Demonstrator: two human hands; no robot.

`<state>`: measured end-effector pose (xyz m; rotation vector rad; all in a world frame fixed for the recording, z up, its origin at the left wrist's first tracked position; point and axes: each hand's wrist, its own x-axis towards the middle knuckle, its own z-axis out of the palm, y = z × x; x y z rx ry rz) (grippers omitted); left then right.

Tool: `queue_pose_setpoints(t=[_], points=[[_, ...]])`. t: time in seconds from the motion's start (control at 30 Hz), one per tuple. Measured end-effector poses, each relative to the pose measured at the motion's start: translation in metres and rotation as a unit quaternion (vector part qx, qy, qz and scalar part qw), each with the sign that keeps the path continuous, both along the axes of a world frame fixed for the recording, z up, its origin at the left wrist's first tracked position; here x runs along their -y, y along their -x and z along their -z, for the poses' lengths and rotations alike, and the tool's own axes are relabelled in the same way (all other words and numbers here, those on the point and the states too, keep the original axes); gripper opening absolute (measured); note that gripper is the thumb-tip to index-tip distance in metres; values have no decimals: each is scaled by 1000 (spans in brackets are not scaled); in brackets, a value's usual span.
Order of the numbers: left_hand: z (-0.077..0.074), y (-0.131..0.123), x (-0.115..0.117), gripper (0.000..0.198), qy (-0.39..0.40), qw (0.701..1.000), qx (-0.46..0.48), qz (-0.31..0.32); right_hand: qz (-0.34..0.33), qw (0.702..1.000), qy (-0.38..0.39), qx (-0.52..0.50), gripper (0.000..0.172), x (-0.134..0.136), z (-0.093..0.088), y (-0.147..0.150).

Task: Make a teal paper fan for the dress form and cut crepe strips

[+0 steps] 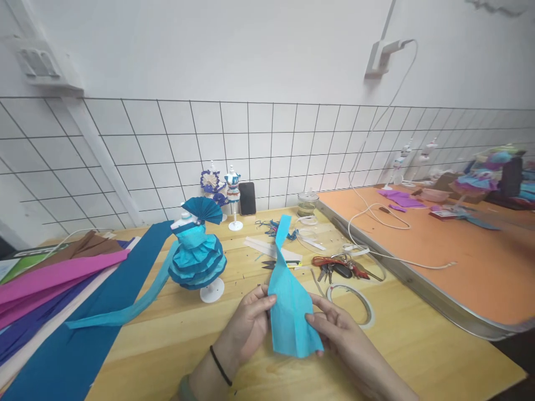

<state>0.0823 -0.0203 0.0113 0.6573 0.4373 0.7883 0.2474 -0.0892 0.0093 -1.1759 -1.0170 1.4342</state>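
Observation:
A light-blue piece of crepe paper, twisted narrow at its upper part and spread wide below, is held up above the wooden table. My left hand pinches its left edge between thumb and fingers. On the opposite edge, my right hand grips with the thumb in front and fingers partly behind the paper. To the left stands a small dress form in a ruffled blue paper dress, with a pleated dark-blue fan at its shoulder. Scissors lie just behind the held paper.
Crepe paper strips in several colours cover the table's left side. A roll of tape, keys and a lidded glass jar sit to the right. Two small dress forms and a phone stand at the back. An orange-topped table adjoins.

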Motion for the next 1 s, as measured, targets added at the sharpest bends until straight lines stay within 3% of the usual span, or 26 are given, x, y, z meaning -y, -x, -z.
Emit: queue_pose_setpoints(t=[0.17,0.4,0.5,0.6,0.73,0.87,1.0], points=[[0,-4,10,25,-7,993,-1,114,-12,997,-15,76,52,6,-1,-5],[5,-5,10,21,-30,993,-55,98,-22,990,-26,138,59,12,1,1],[6,-2,6,19,-27,995,-63,68,17,978,-54,201,57,13,3,-5],[1,3,-3,17,-13,998,-55,19,74,946,-73,307,49,13,7,-21],[-14,17,-19,11,25,994,-35,-98,115,917,-77,373,37,9,15,-47],[-24,32,-33,10,61,973,-3,-224,100,853,-126,497,33,-4,16,-60],[-20,33,-34,10,74,971,-6,-228,57,802,-173,569,30,-34,2,-56]])
